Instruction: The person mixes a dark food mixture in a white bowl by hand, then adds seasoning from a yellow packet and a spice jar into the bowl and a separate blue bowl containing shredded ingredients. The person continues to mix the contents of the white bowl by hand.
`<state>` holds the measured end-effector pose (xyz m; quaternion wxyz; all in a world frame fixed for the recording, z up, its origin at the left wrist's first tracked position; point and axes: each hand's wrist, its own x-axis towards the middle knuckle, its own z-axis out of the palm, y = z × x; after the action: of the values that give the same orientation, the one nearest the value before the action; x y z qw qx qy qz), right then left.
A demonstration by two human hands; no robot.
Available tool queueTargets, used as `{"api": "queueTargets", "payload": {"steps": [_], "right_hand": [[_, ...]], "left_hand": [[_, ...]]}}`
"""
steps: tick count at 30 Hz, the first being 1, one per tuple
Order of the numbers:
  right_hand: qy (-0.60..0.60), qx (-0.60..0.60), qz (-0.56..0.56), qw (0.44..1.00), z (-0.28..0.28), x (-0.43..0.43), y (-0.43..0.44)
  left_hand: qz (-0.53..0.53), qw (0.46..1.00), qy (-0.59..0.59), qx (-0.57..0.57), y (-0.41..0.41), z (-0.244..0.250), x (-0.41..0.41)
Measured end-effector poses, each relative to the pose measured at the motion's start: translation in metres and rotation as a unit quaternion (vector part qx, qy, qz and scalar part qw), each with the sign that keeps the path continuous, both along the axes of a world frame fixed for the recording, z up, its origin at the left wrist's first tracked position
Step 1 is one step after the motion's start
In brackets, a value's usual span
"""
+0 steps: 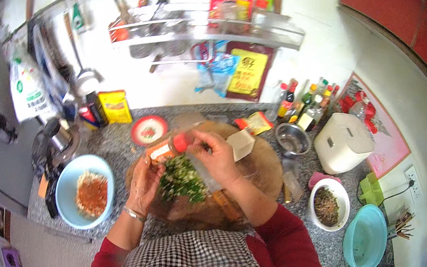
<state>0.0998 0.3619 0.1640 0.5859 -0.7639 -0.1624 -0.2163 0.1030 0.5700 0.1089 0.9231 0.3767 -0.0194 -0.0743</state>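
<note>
My left hand point(145, 184) holds a small spice jar point(162, 151) with an orange label, tilted above the cutting board. The fingers of my right hand point(215, 155) are on the jar's red cap point(181, 143); whether the cap is turning cannot be told. Below the jar, chopped green herbs or scallions point(183, 183) lie in a heap on the round wooden cutting board point(263, 174). A cleaver with a wooden handle point(226, 206) rests beside the heap, its blade partly hidden by my right arm. To the left, a light blue bowl point(64, 190) contains pale minced food topped with reddish powder point(92, 194).
A red-rimmed plate point(135, 128) and a yellow packet point(115, 106) stand behind the blue bowl. On the right are a steel bowl point(293, 139), a cream appliance point(343, 142), a white bowl of dark chopped food point(327, 206) and a turquoise basin point(365, 239). Several bottles point(309, 102) line the wall.
</note>
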Motion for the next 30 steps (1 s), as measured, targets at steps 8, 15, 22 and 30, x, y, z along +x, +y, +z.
{"api": "queueTargets", "payload": {"steps": [8,15,22,30], "right_hand": [[-0.039,-0.119,-0.062,0.990,0.023,-0.002,-0.097],[0.018,-0.060,-0.061,0.996,0.086,0.032,-0.173],[-0.078,-0.138,-0.175,0.972,0.210,0.092,-0.236],[-0.150,-0.238,-0.342,0.896,0.293,0.177,-0.262]], "left_hand": [[-0.064,0.997,0.027,-0.038,-0.094,0.013,0.031],[-0.129,0.990,-0.052,0.007,-0.184,0.085,0.051],[-0.137,0.982,-0.122,0.042,-0.225,0.117,0.076],[-0.114,0.988,-0.067,0.080,-0.220,0.103,0.078]]}}
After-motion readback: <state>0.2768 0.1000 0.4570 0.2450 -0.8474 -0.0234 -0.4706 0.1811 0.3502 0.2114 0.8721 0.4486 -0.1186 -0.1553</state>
